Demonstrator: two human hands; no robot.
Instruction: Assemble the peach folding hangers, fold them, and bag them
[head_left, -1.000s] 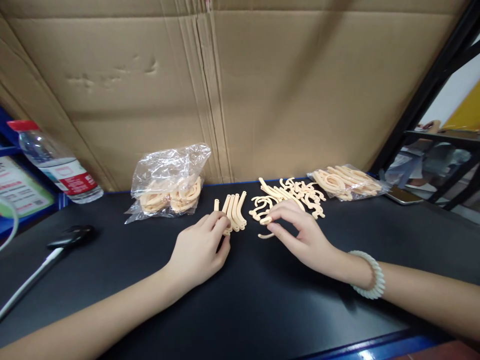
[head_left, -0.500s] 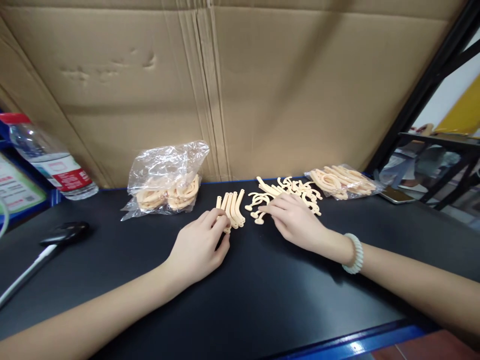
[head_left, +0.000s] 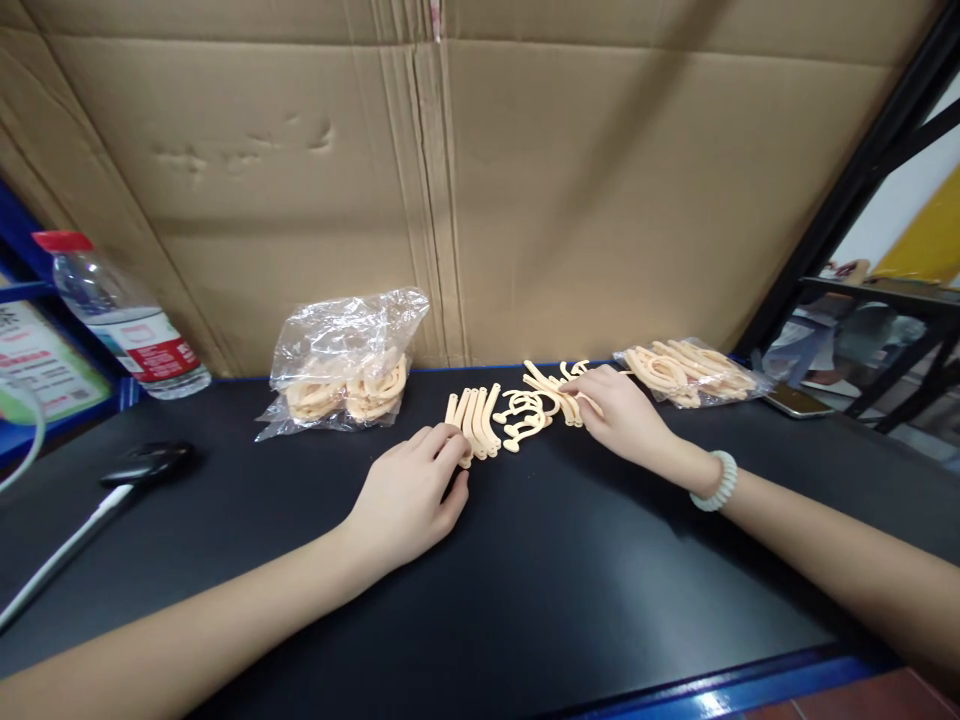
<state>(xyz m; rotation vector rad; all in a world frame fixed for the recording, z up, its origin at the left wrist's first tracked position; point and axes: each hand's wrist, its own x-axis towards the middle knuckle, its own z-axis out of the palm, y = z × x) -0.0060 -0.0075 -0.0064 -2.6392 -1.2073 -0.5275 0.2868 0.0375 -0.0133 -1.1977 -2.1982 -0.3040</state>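
My left hand rests on the black table with its fingers curled onto the near ends of a neat row of beige curved plastic pieces. My right hand, with a white bead bracelet on the wrist, reaches further back into a loose heap of the same beige hook-shaped pieces. Its fingers are bent and pinch at pieces in the heap. Which single piece it grips is not clear.
A crumpled clear bag of beige pieces lies at back left, another flat bag at back right beside a phone. A water bottle and a black tool with white cable sit at left. A cardboard wall stands behind.
My right hand has moved away from the near pieces, back and to the right into the loose heap. My left hand has stayed on the aligned row.
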